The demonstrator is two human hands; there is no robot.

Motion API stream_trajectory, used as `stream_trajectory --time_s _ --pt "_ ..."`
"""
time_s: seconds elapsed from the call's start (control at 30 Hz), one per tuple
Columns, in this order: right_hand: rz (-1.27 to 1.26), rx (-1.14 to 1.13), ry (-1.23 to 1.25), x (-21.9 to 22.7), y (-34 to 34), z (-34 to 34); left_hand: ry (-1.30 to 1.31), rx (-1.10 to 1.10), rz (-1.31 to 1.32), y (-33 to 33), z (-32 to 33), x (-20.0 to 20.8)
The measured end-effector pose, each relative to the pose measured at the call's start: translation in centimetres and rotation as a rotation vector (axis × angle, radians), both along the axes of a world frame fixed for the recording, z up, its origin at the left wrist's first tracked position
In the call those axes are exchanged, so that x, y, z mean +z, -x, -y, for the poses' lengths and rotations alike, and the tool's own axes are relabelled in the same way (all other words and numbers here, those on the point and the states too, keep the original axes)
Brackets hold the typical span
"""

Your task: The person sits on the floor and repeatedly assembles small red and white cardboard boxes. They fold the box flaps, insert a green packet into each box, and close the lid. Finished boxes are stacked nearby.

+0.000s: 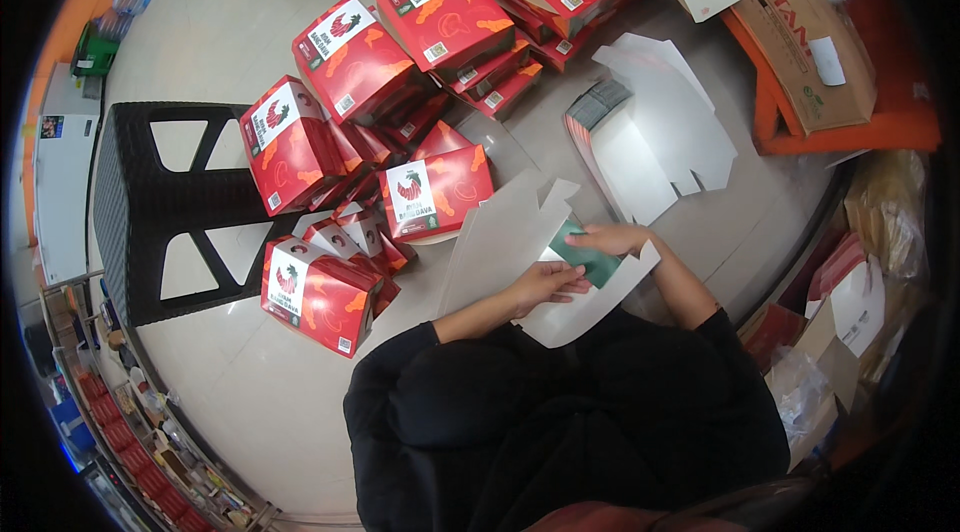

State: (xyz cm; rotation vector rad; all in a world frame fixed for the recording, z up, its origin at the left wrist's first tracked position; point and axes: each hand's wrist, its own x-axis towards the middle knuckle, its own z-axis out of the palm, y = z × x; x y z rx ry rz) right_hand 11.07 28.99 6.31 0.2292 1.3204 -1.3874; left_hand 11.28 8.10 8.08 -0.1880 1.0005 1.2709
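Note:
A green card-like piece (pixel 592 260) is between my two hands, over a white-sided, part-folded carton (pixel 505 232) close to my lap. My left hand (pixel 545 288) closes on the near left edge of the green piece, thumb on top. Closed round its far right part is my right hand (pixel 612 240), with some fingers hidden beneath. Beyond them on the floor lies an opened-out white carton (pixel 690 117). At its far left corner sits a stack of dark grey-green pieces (pixel 598 110).
Several red folded food boxes (pixel 355 57) are heaped on the floor at far left, beside a black upturned stool (pixel 180 202). A brown cardboard box (pixel 800 42) rests on an orange surface (pixel 765 127) at far right. Plastic bags and cartons (pixel 825 372) crowd the right side.

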Motion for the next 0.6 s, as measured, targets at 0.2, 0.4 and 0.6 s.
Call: stream_trajectory --time_s 0.2,0.4,0.6 --pt "-0.902 -0.297 -0.703 -2.3 1.4 0.0 -0.062 0.235 -0.088 -0.7 -0.6 -3.6" --pt "-1.037 -0.257 -1.223 -2.1 4.0 -1.6 -0.11 0.132 -0.089 -0.8 -1.0 -3.0" --pt "-0.859 -0.238 -1.262 -3.1 2.2 -3.8 -0.041 0.147 0.042 -0.6 -1.0 -4.0"
